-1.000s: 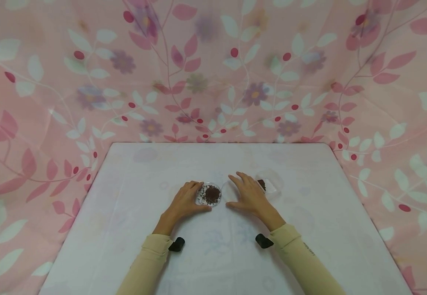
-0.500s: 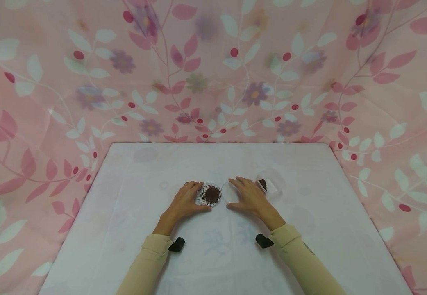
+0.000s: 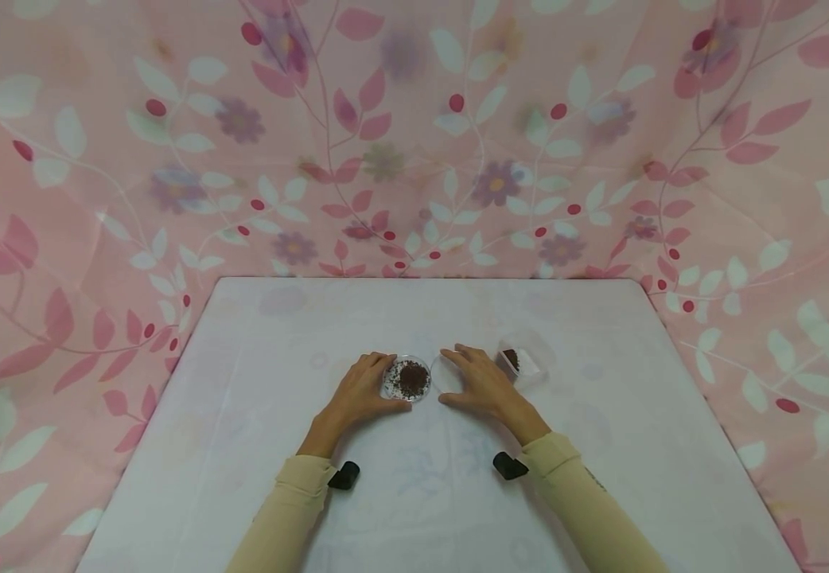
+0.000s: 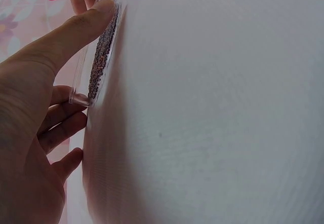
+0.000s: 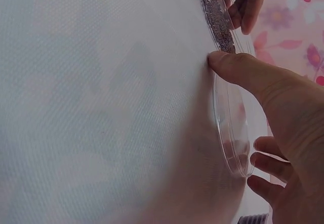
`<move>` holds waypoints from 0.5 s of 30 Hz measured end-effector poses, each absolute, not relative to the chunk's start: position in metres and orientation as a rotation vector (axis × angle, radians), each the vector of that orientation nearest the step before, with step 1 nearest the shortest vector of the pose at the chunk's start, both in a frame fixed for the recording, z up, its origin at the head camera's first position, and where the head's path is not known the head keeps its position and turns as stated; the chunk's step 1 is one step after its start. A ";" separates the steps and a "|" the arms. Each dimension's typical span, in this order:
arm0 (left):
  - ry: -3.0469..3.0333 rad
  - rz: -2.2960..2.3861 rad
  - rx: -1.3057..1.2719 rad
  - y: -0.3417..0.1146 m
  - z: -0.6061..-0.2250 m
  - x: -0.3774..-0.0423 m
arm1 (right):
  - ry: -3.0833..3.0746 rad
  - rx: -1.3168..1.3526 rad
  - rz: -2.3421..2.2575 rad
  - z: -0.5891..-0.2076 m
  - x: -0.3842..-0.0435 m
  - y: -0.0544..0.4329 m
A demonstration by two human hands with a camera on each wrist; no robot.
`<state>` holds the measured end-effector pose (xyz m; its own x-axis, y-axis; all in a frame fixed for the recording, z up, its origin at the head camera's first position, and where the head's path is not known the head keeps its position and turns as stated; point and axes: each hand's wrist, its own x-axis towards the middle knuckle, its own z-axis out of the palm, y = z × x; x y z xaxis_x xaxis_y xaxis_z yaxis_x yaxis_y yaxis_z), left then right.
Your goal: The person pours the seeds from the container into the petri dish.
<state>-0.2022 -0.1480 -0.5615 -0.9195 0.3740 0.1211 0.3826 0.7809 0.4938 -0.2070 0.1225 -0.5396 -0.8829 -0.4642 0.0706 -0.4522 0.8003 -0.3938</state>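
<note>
A round, clear petri dish lies on the white table, with brown granules heaped in its middle and scattered around. My left hand holds it from the left; in the left wrist view the thumb lies over the near rim and fingers reach round the far side. Directly to its right sits a second clear, round petri dish half, with no granules seen in it. My right hand grips this one, thumb at its near rim and fingertips at the opposite edge.
Just behind the right hand stands a small clear container holding more dark granules and something white. The table ends against a pink floral cloth at the back and sides. Dark wrist devices sit at both cuffs.
My right hand's fingers have lowered and drawn in around the second dish half, revealing more of the small container. The left hand stays on the granule dish.
</note>
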 end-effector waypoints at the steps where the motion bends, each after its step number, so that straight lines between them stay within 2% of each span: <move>1: -2.951 -0.822 -0.626 -0.148 -0.561 -0.202 | 2.951 -0.753 -0.634 -0.540 -0.207 0.122; 15: -2.953 -0.830 -0.634 -0.148 -0.560 -0.203 | 2.952 -0.709 -0.660 -0.538 -0.208 0.121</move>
